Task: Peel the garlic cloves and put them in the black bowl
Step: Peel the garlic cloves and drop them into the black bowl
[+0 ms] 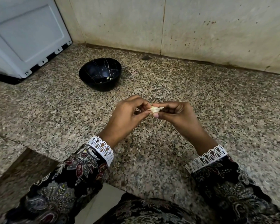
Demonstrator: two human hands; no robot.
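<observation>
Both hands are working over the granite counter (pixel 200 97), held up off the surface, meeting at one small piece of garlic (pixel 155 109). The left hand (pixel 128 115) is pinching the garlic from its side with curled fingers and thumb. The right hand (pixel 174 113) is pinching the other end, thumb tip showing just under the clove. Probably holding it between both sets of fingertips so one side steadies while the other pulls at the skin. That's a guess; no loose skin strip is plainly showing.

The black bowl (pixel 100 88) is sitting farther back on the counter, well apart from the hands and left of them, near the white appliance (pixel 27 38). It's likely parked within easy reach for dropping peeled cloves. A couple of pale bits (pixel 108 77) are lying in the bottom, looking like peeled garlic, too small to be sure. So the task seems partly under way, with this clove not yet in.

Hard to read: whether the garlic is one clove or a small cluster, as fingers are covering most of it. The left hand's fingertips are hidden behind its own knuckles. No other unpeeled garlic is visible anywhere. Patterned sleeves with white lace cuffs (pixel 102 147) are running out of frame at the bottom. The appliance is cut off at the left edge.
</observation>
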